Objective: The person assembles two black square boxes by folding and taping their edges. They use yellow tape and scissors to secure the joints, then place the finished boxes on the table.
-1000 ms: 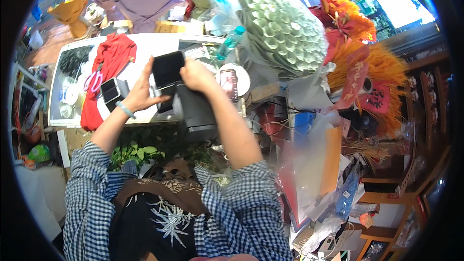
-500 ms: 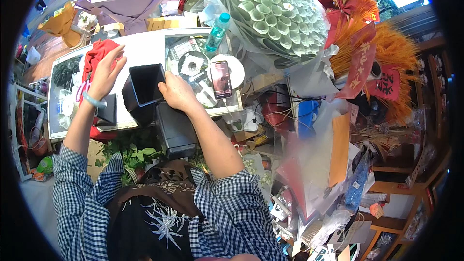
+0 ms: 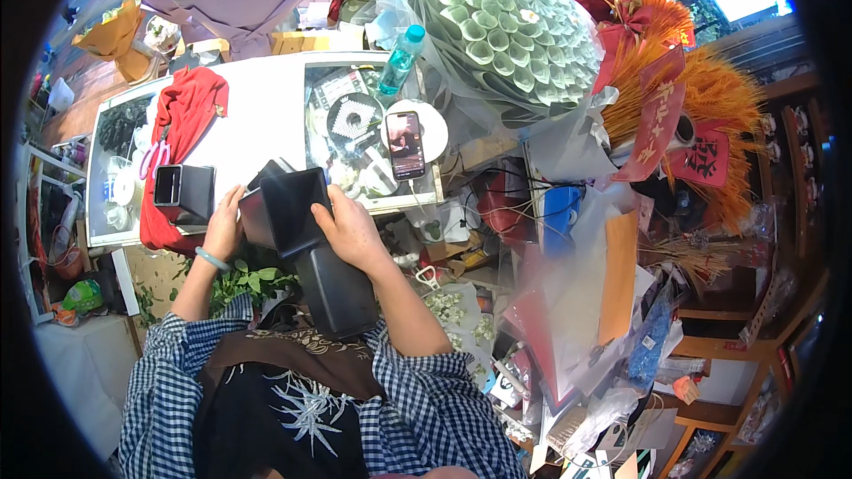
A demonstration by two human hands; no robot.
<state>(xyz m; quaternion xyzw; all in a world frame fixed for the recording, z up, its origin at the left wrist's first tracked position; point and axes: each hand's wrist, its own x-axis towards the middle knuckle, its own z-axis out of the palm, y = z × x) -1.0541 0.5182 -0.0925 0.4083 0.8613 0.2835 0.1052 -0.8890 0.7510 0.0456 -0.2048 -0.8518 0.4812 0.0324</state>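
Both hands clamp one black box [image 3: 293,208]: left hand [image 3: 224,229] at its side, right hand [image 3: 351,229] over the rim. Best pulled straight, steadily, off the stack [image 3: 337,288].

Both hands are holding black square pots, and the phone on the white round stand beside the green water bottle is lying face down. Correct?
Not quite. The head view shows the phone face up, screen lit, on the white round stand. The rest holds: left hand and right hand grip black square pots.

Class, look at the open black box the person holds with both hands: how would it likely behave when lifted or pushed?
The black box probably stays stiff: its walls hold square under the right hand and left hand. Hollow and open, it likely weighs little. Flat sides suggest sliding, not rolling.
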